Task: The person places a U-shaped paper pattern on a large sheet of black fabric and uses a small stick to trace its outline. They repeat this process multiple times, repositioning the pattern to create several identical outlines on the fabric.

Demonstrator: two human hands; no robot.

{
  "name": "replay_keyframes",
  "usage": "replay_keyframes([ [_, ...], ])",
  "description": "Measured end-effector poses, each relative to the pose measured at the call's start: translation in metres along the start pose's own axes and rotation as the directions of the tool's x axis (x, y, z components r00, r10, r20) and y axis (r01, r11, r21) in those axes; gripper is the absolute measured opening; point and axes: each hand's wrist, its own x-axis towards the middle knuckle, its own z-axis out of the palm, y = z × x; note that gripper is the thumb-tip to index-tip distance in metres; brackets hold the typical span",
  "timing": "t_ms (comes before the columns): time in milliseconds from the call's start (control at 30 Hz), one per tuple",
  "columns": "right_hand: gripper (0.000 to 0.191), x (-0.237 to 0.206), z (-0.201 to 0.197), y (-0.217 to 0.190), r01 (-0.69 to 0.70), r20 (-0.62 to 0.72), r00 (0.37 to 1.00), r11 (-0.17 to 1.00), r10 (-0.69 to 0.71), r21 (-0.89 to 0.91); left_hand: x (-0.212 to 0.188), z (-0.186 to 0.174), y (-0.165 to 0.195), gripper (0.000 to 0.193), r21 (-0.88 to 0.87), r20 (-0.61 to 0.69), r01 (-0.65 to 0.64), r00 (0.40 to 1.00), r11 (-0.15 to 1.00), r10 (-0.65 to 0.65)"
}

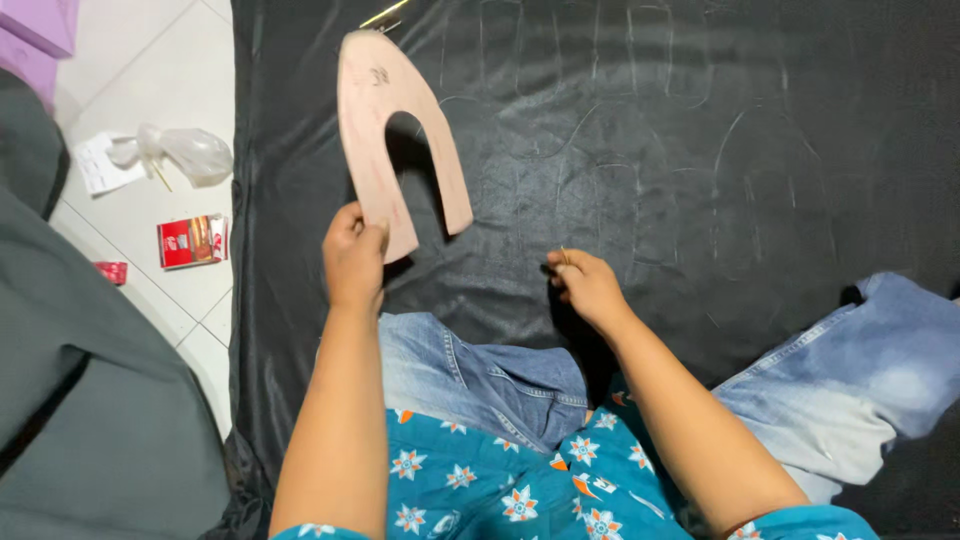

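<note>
My left hand (354, 257) grips one leg of a pink U-shaped cardboard template (385, 110) and holds it lifted above a black shiny sheet (620, 150) spread on the floor. The sheet carries faint traced outlines of the same shape. My right hand (583, 282) rests on the sheet to the right, its fingers pinched on a thin pale marking stick whose tip just shows above the fingers. My legs in blue jeans (480, 375) lie on the sheet below both hands.
White floor tiles (170, 90) lie left of the sheet, with a crumpled clear plastic bag (190, 152), a paper slip and a small red carton (192, 241). Grey cloth (90, 400) fills the lower left. A thin metal tool (383, 15) lies by the template's top.
</note>
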Motion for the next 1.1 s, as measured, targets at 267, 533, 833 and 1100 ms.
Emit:
replay_keyframes([
  [267, 0.045, -0.041, -0.015, -0.003, -0.381, 0.326, 0.919, 0.709, 0.221, 0.593, -0.038, 0.001, 0.008, 0.017, 0.275, 0.143, -0.240, 0.968, 0.931, 0.207],
  [533, 0.018, -0.052, 0.008, -0.012, -0.211, 0.206, 0.969, 0.892, 0.137, 0.399, -0.045, 0.005, 0.007, 0.026, 0.606, 0.175, -0.385, 0.918, 0.696, 0.356],
  [833, 0.028, -0.030, 0.051, -0.039, -0.049, -0.012, 0.999, 0.996, 0.048, -0.070, -0.011, -0.069, 0.019, 0.056, 0.863, 0.172, -0.129, 0.984, 0.489, -0.044],
  [1100, 0.052, -0.012, 0.086, -0.030, -0.046, 0.005, 0.998, 0.853, 0.056, -0.520, 0.017, -0.142, -0.011, 0.063, 0.944, 0.306, -0.297, 0.951, 0.143, -0.050],
])
